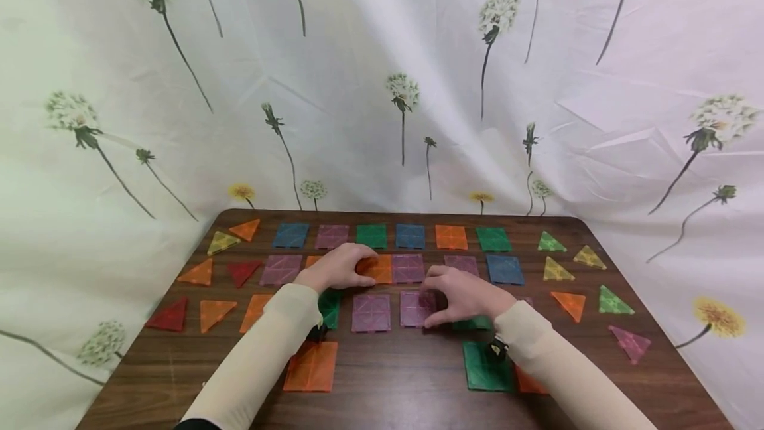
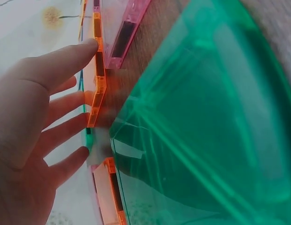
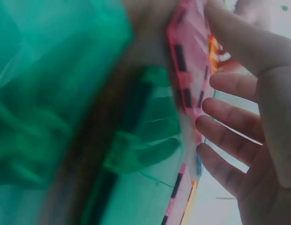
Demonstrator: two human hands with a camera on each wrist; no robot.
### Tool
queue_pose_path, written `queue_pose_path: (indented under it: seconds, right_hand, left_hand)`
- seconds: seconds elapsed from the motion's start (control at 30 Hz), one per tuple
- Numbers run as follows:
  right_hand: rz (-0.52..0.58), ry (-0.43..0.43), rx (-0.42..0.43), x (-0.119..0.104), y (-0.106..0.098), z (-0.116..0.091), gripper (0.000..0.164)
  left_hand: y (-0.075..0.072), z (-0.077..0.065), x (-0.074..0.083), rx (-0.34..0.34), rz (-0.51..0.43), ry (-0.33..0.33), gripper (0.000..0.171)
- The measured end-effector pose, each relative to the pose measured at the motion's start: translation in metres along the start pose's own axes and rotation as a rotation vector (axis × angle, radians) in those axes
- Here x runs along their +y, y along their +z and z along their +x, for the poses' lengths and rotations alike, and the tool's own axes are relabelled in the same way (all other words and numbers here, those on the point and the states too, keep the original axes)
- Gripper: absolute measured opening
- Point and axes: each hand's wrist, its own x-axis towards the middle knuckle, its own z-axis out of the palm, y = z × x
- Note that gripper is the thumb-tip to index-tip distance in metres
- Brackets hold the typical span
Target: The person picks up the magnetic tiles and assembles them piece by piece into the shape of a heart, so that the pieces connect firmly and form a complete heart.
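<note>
With its thumb near one edge and its fingertips near the opposite one, my left hand (image 1: 340, 265) holds an orange square tile (image 1: 383, 269) flat on the table. A see-through green tile (image 2: 197, 117) fills much of the left wrist view. Close by on the right, my right hand (image 1: 468, 294) curves over a purple square tile (image 1: 413, 309), thumb and index finger at its near and far edges. Another purple square tile (image 1: 371, 314) lies just left of that one. In the right wrist view the right thumb meets the pink-purple tile (image 3: 194, 61).
Blue, purple, green and orange squares, such as a blue tile (image 1: 505, 270), lie in rows on the brown table (image 1: 406, 377). Triangular tiles lie at both sides, among them a red triangle (image 1: 169, 316) and a yellow triangle (image 1: 589, 257). A dandelion-print curtain (image 1: 358, 85) hangs behind.
</note>
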Motion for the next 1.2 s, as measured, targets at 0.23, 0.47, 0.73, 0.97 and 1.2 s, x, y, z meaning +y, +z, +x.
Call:
queue_pose_path:
  seconds: [0.23,0.47,0.73,0.97,1.2]
  right_hand:
    - [-0.079,0.002,-0.013,-0.006,0.007,0.001,0.051]
    - [-0.073,0.033,-0.013,-0.007,0.010,0.003,0.053]
    - [-0.121,0.029,0.031,-0.006,0.008,0.007,0.054]
    - [-0.084,0.090,0.001,-0.002,0.009,0.011,0.081]
    - [-0.003,0.181,-0.058,-0.003,0.005,0.013,0.083]
  left_hand:
    - [-0.001,0.000,0.002,-0.003,-0.002,-0.008,0.055]
    - [0.001,-0.002,0.004,-0.010,-0.025,-0.015,0.055]
    - [0.001,-0.002,0.005,-0.008,-0.032,-0.017,0.057]
    - [-0.001,-0.003,0.003,-0.017,-0.014,-0.024,0.058]
    - [-0.005,-0.012,0.007,-0.004,0.013,0.019,0.055]
